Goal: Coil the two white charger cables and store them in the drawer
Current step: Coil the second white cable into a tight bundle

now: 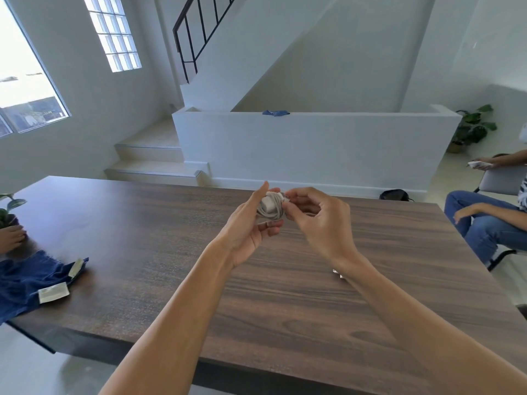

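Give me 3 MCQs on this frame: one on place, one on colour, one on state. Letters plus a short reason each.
1. Where is the white charger cable?
A. Flat on the table
B. Held up between both hands above the table
C. On the blue cloth

2. What colour is the cloth at the left end of the table?
A. Red
B. Dark blue
C. Yellow

3. What state is the cable in?
A. Stretched out straight
B. Hanging off the table edge
C. Wound into a small bundle around its plug block

Answers:
1 B: the left hand cradles the bundle and the right hand pinches its end, both clear of the table top.
2 B: the cloth is deep blue, with pale tags showing.
3 C: loops of cord wrap around the white block.
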